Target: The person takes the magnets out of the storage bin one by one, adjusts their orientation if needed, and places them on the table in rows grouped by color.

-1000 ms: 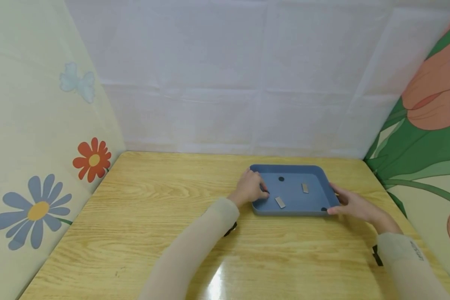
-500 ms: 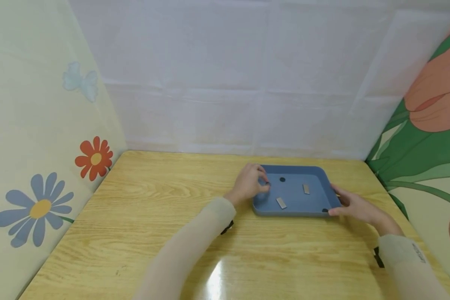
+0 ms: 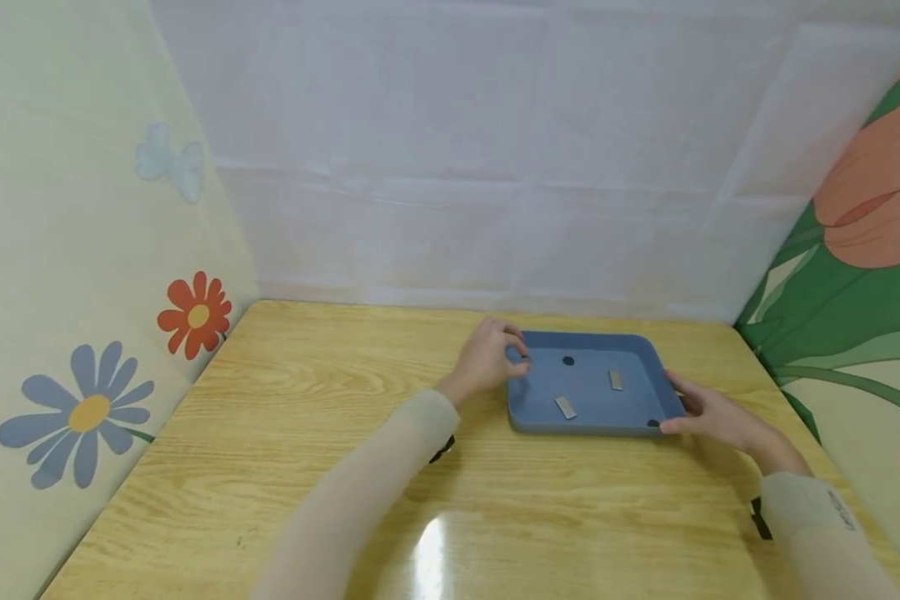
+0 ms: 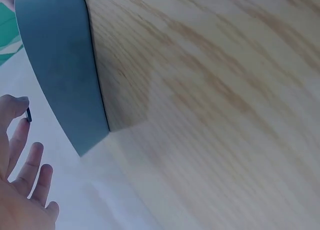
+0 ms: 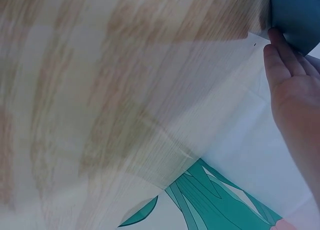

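Observation:
In the head view, a shallow blue tray (image 3: 592, 392) rests on the wooden table. My left hand (image 3: 487, 357) is over its left rim, thumb and index finger pinching a small dark flat piece (image 4: 28, 114), seen edge-on in the left wrist view. The other fingers there spread loosely. At the tray's right front corner my right hand (image 3: 720, 421) holds the rim, thumb at the front and fingers along the outer side wall. Inside the tray lie two grey rectangular pieces, one near the front (image 3: 566, 407) and another further right (image 3: 616, 380). A black disc (image 3: 568, 361) sits towards the back.
Another dark round piece (image 3: 653, 423) lies in the tray's front right corner, near my right thumb. A white sheet (image 3: 390, 167) hangs behind the table (image 3: 307, 417). Flower-printed panels stand at the left (image 3: 82, 250) and right (image 3: 855, 292).
From low inside the tray, my left hand has risen and moved back and left to the rim with the small dark piece. The right hand keeps its place on the tray.

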Demonstrator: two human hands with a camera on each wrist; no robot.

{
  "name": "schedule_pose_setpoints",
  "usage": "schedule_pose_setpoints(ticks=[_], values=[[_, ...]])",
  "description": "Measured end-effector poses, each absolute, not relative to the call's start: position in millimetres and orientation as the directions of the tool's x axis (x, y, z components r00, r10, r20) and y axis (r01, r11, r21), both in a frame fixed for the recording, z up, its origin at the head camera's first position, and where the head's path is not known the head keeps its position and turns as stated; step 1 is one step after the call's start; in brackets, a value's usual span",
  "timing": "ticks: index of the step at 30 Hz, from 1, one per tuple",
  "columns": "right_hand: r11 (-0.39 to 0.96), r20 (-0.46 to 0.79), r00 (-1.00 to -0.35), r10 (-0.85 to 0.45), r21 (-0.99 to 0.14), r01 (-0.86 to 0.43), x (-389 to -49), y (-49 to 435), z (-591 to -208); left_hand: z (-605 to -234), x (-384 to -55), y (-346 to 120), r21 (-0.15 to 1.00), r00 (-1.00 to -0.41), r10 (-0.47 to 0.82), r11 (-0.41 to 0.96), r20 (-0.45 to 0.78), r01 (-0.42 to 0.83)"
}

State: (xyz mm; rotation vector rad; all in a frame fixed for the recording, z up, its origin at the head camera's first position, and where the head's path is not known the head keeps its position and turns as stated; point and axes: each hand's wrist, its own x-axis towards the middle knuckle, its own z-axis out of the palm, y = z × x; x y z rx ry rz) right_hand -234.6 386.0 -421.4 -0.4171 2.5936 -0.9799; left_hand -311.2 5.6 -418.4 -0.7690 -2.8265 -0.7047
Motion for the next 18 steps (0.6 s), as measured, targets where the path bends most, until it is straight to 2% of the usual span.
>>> schedule_pose_setpoints(ticks=[9,18], values=[[0.723,-0.202,-0.901,-0.383,-0.673,-0.156,-234,385,-422,-422,-314,-16,0.469,-0.88,0.394,0.744,0.268,0.476],[0.716,-0.199,-0.899,-0.391,-0.679,-0.161,-235,387,-422,-427,-317,-35,0.459,-0.895,0.355,0.77,0.269,0.443]])
